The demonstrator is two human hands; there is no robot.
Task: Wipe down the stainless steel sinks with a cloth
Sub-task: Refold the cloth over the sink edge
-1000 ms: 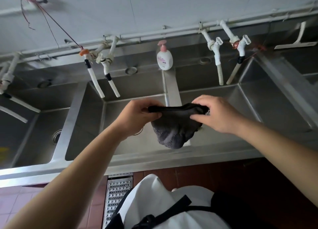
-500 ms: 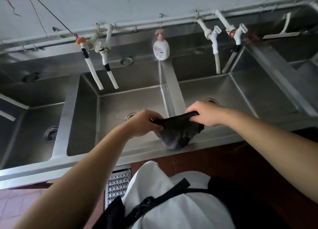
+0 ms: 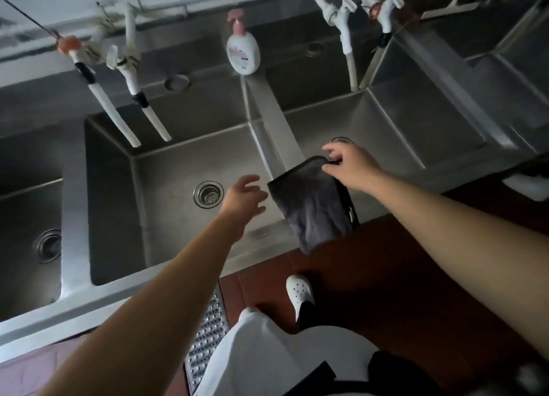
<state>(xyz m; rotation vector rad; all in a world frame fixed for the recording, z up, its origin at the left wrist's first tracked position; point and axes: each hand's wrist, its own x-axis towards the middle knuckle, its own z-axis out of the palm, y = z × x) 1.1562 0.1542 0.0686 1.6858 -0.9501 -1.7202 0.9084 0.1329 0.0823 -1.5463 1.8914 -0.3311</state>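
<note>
A dark grey cloth (image 3: 312, 205) lies draped over the front end of the steel divider (image 3: 276, 122) between the middle sink (image 3: 166, 169) and the right sink (image 3: 386, 134). Its lower part hangs down over the front rim. My right hand (image 3: 350, 166) is at the cloth's far right corner, fingers spread, thumb touching the hem. Just left of the cloth, my left hand (image 3: 242, 196) hovers over the middle sink with loose, straight fingers and holds nothing.
A pink-capped soap bottle (image 3: 243, 50) stands at the back of the divider. White taps (image 3: 130, 77) hang over the middle sink, and more taps (image 3: 346, 24) over the right one. The drain (image 3: 208, 194) sits near my left hand. A floor grate (image 3: 205, 345) lies below.
Both hands held the cloth stretched between them. It has since been laid over the divider and front rim, my left hand has let go, and my right hand's fingers have opened.
</note>
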